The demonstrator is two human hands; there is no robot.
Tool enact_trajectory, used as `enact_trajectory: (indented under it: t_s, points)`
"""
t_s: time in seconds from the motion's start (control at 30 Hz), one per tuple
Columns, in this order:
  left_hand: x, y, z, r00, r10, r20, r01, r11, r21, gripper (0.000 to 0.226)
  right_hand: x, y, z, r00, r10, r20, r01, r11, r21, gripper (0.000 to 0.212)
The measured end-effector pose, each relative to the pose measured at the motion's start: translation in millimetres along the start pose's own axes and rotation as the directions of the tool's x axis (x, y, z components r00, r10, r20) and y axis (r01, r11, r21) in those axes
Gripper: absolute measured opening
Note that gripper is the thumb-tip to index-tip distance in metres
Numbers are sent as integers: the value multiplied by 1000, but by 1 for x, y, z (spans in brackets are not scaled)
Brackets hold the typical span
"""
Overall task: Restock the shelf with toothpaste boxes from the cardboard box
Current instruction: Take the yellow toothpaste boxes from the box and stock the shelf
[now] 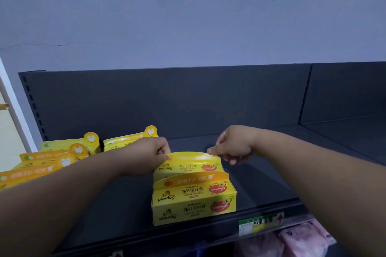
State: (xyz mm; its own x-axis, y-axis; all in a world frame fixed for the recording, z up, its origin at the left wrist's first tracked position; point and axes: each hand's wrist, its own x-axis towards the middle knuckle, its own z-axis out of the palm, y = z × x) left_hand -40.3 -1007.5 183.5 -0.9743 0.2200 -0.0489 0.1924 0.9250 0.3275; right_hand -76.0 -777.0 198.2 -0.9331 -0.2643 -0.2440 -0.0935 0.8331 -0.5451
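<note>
The person is putting stock on the shelf (271, 173), and the step in hand is, I think, the settling of the rear toothpaste box (189, 166) into its row. The left hand (146, 153) is gripping the left end of this box's top flap with curled fingers, and the right hand (232, 146) is pinching the right end of the same flap between thumb and fingers. The box is standing directly behind the front stack (194, 200), two similar boxes lying one upon the other at the shelf's front edge. This stack is hiding its lower part, so I cannot tell what it is resting on. The next move is probably calling for a small straightening, so that the box is lining up with the stack, and then for letting go with both hands. The cardboard box is not showing in this view. At the left, a group of yellow boxes (62, 156) is standing just beside the left forearm, which could knock them when pulling back. A price label (261, 223) is sitting on the front rail, and pink packages (302, 240) are lying on the level below.
</note>
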Motion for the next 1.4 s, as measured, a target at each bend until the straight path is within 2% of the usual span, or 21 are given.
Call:
enact_trajectory:
  t_s: [0.33,0.6,0.8,0.93,1.13,1.27,1.4]
  points:
    - [0,4,-1,993,27,118,-35,997,62,18,-12,-5,7,986,7,-166,-14,999,-43,35]
    - [4,28,2,986,166,-24,-163,983,81,19,-41,9,10,935,46,-352,-57,998,-21,35]
    - [-1,70,10,963,247,-112,-234,965,119,24,-78,42,-1,900,97,-426,-129,990,-47,32]
    - [-7,123,21,934,330,-136,-314,941,126,29,-119,78,-15,871,138,-472,-175,984,-35,32]
    - [-18,234,70,884,461,-80,-452,885,112,39,-219,160,-34,822,261,-506,-292,956,19,39]
    - [-38,327,114,836,547,-52,-541,836,91,37,-300,230,-48,763,366,-533,-391,918,69,38]
    - [-60,414,163,777,630,-13,-628,776,56,38,-385,293,-52,687,473,-552,-502,858,111,51]
